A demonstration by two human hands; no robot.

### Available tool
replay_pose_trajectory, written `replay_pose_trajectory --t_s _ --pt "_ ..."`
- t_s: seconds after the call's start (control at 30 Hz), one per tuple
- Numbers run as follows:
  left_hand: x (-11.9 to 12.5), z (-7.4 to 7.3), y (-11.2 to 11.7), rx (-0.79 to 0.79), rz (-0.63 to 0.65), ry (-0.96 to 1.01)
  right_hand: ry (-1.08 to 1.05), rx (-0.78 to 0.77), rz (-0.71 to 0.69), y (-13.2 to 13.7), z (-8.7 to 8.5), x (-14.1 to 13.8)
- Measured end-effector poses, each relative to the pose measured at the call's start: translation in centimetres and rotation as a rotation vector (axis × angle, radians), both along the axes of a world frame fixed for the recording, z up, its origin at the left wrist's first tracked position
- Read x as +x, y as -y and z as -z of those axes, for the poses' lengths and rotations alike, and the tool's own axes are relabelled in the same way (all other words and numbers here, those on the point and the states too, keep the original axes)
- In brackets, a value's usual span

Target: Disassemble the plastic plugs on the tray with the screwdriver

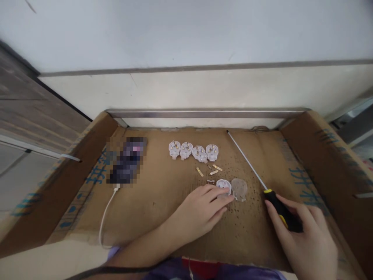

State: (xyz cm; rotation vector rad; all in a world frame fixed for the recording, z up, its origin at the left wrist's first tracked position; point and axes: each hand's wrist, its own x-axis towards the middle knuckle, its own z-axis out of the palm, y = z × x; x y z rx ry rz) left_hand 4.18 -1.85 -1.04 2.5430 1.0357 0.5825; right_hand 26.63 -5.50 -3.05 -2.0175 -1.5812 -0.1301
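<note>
Head view: the left hand [204, 206] hides the near part of the plug shell [223, 183]; whether it grips or merely touches cannot be told. The shell is white and rounded, its interior indistinct. It lies beneath the left fingertips, well left of the right hand [309, 229], which grasps the screwdriver [268, 193] by its black-and-yellow handle.

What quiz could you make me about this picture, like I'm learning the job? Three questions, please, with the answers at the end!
1. Which hand is holding the screwdriver?
2. How many pronged plug pieces are in the far row? A) two B) four C) six
3. True or false: the clear piece lies to the right of the white piece at the left hand's fingertips.

Key: 1. the right hand; 2. B; 3. true.
</note>
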Motion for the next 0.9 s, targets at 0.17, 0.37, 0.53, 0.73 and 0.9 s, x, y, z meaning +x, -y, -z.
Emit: replay_pose_trajectory --t_s 0.17,0.37,0.53,0.73,0.9 --pt "0.0 0.0 0.0 -0.014 -0.025 -0.028 0.026 0.008 -0.016 -0.1 -0.1 0.0" --pt "-0.3 -0.9 -0.1 0.009 -0.034 0.018 0.030 0.017 -0.021 0.0 0.1 0.1" --pt "-5.2 -2.6 -0.4 0.233 -0.400 0.003 -0.033 0.019 -0.040 0.0 0.2 0.3" --pt "-16.6 -1.2 -1.9 0.202 -1.196 0.257 -0.037 0.041 -0.047 0.0 0.2 0.4" --pt "-21.1 1.5 -3.1 -0.238 -1.216 0.587 -0.024 0.047 -0.037 0.0 0.3 0.3"
